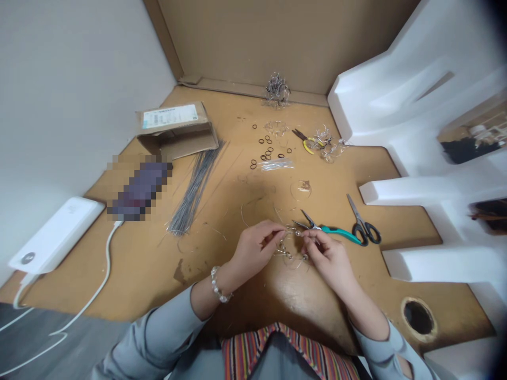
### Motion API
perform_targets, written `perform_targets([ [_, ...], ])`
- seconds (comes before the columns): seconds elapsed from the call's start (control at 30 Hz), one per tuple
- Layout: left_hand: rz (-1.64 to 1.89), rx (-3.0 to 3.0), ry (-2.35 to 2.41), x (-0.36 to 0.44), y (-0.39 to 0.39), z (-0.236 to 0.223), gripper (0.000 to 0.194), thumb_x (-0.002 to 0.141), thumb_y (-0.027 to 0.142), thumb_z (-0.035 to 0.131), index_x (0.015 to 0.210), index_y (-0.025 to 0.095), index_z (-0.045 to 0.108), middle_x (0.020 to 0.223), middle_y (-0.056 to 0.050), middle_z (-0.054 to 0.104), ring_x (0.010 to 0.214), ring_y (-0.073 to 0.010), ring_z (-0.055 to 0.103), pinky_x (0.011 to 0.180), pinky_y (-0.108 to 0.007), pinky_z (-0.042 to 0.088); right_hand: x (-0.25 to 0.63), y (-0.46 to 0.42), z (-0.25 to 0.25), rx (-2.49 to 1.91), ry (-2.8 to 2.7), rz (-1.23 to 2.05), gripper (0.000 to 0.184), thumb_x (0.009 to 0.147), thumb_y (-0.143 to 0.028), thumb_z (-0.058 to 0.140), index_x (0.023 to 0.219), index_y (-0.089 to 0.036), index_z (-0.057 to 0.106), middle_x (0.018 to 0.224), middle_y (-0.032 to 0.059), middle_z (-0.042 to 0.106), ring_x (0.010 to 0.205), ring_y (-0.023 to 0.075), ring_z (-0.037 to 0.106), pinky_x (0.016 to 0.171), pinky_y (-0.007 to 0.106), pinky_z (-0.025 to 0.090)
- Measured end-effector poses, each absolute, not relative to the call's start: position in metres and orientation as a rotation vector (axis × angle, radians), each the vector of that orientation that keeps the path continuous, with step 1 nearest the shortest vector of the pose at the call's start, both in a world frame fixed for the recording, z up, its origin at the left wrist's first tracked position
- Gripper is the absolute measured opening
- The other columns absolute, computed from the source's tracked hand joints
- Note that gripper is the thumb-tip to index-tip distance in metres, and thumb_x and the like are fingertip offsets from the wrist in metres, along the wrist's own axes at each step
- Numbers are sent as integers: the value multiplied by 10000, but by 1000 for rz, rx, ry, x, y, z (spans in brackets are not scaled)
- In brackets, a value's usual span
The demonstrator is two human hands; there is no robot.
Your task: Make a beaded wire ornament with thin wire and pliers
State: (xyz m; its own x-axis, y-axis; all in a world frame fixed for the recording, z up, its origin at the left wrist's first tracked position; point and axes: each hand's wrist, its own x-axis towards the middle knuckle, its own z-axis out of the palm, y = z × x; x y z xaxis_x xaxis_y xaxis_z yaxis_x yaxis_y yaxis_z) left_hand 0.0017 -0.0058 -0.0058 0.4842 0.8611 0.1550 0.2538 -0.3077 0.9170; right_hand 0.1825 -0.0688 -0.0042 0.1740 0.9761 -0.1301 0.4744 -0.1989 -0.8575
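My left hand (253, 248), with a beaded bracelet (217, 285) at the wrist, is pinched on a thin wire piece (288, 255) with small shiny coils. From the other side my right hand (330, 259) pinches the same wire piece. The two sets of fingertips are a short way apart, and the piece hangs in a loose ring between them, just above the table. Exactly how the wire runs inside the fingers is too small to make out. Teal-handled pliers (338, 230) lie right behind my right hand, jaws slightly apart. Black-handled scissors (366, 232) lie beside them.
Straight wires (194, 195) lie bundled near an open cardboard box (178, 129). Dark rings (264, 157), short clear strips (277, 165), yellow-handled pliers (309, 143) and a wire tangle (278, 91) lie farther back. A white power bank (57, 232) stands left; white foam (415, 190) borders the right.
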Motion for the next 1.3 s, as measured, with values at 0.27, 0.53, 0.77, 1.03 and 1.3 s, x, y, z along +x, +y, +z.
perform_targets([
  [0.27, 834, 1898, 930, 2, -4, -8, 167, 881, 266, 511, 884, 168, 648, 765, -29, 644, 673, -112, 557, 626, -223, 422, 182, -70, -3, -1792, -1414, 917, 204, 848, -324, 472, 888, -171, 600, 617, 2, 618, 499, 107, 501, 495, 222, 403],
  [0.53, 802, 1967, 840, 3, -7, -7, 178, 882, 229, 499, 940, 161, 653, 730, -25, 618, 631, -101, 539, 600, -208, 419, 180, -69, -5, -1771, -1444, 854, 191, 833, -318, 501, 848, -170, 620, 660, 19, 641, 529, 115, 542, 516, 228, 430],
  [0.77, 792, 2214, 788, 4, -10, -9, 226, 900, 199, 454, 1002, 155, 651, 725, -31, 635, 620, -100, 550, 584, -198, 411, 173, -70, -1, -1736, -1528, 708, 153, 809, -273, 535, 825, -184, 658, 731, 33, 687, 603, 130, 603, 580, 236, 470],
  [1.03, 751, 2424, 879, 4, -12, -14, 227, 893, 184, 436, 972, 161, 648, 662, -15, 596, 598, -111, 532, 573, -215, 396, 173, -72, -3, -1779, -1458, 787, 140, 784, -276, 563, 772, -170, 653, 650, 14, 662, 545, 114, 576, 527, 213, 448],
  [1.3, 701, 2486, 830, 3, -9, -9, 217, 879, 172, 434, 928, 180, 646, 642, -6, 572, 592, -112, 512, 561, -219, 363, 172, -70, 0, -1807, -1564, 642, 116, 791, -253, 557, 763, -187, 649, 666, 8, 664, 554, 111, 570, 554, 220, 455],
])
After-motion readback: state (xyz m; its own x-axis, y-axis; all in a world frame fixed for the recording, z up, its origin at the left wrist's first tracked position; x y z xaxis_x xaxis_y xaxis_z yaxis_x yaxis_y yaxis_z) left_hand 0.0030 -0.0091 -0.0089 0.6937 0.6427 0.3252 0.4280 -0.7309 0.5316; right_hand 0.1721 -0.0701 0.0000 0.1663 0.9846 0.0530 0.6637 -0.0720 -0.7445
